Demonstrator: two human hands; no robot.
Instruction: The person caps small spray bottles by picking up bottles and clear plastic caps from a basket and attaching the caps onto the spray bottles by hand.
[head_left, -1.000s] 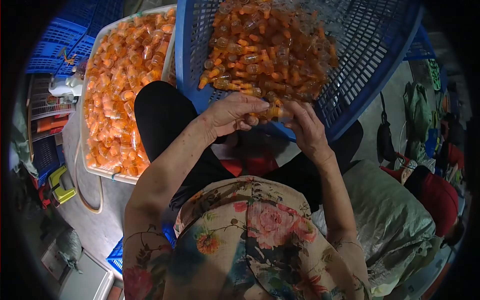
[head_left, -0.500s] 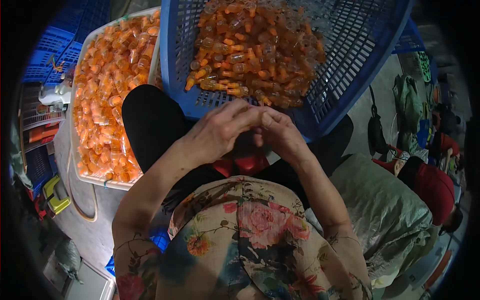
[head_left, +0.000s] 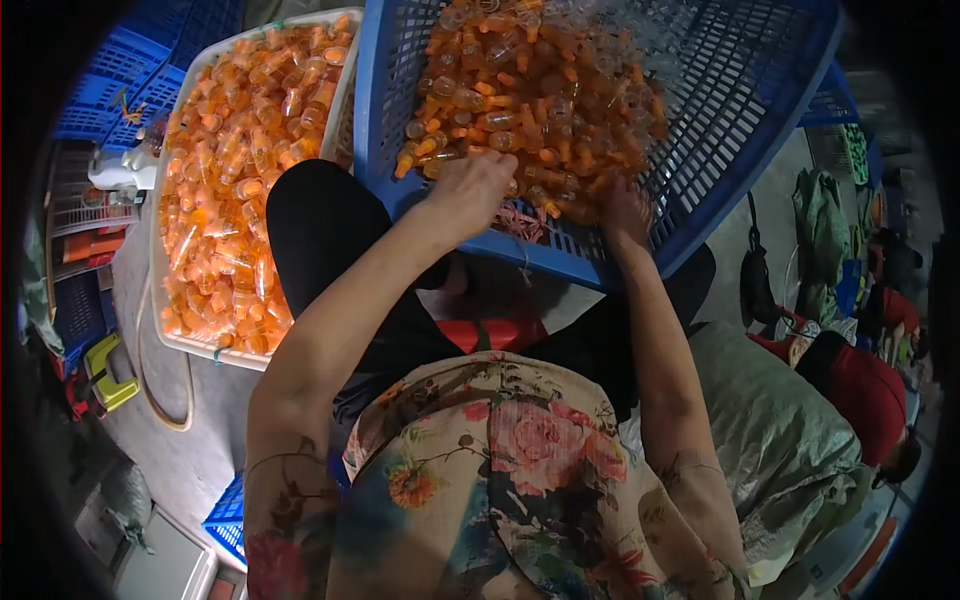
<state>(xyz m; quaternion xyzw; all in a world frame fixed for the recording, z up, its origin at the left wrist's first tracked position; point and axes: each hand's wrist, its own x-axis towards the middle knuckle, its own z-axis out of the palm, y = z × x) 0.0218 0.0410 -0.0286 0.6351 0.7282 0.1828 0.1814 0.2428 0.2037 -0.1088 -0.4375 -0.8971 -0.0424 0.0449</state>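
A blue plastic basket [head_left: 590,270] tilts over my knees. Inside it lies a heap of small clear-and-orange bottles with orange tips [head_left: 510,95]. My left hand [head_left: 468,200] is at the heap's near left edge, its fingers bent together; whatever they hold is hidden. Deeper on the right, my right hand [head_left: 627,212] reaches down among the bottles, and its fingertips are dim and partly covered. Between the two hands, a small tangle of pinkish strands [head_left: 522,222] shows by the basket's near wall.
To the left stands a white crate [head_left: 160,290] full of similar orange bottles. A big grey-green sack [head_left: 770,430] lies on the right, with a person in red [head_left: 870,390] beyond it. Blue crates [head_left: 110,95] are stacked at the far left. A hose [head_left: 188,400] runs over the floor.
My hands were together in front of the basket; they have parted and moved forward into it, left hand to the left, right hand to the right. The pinkish tangle has come into sight.
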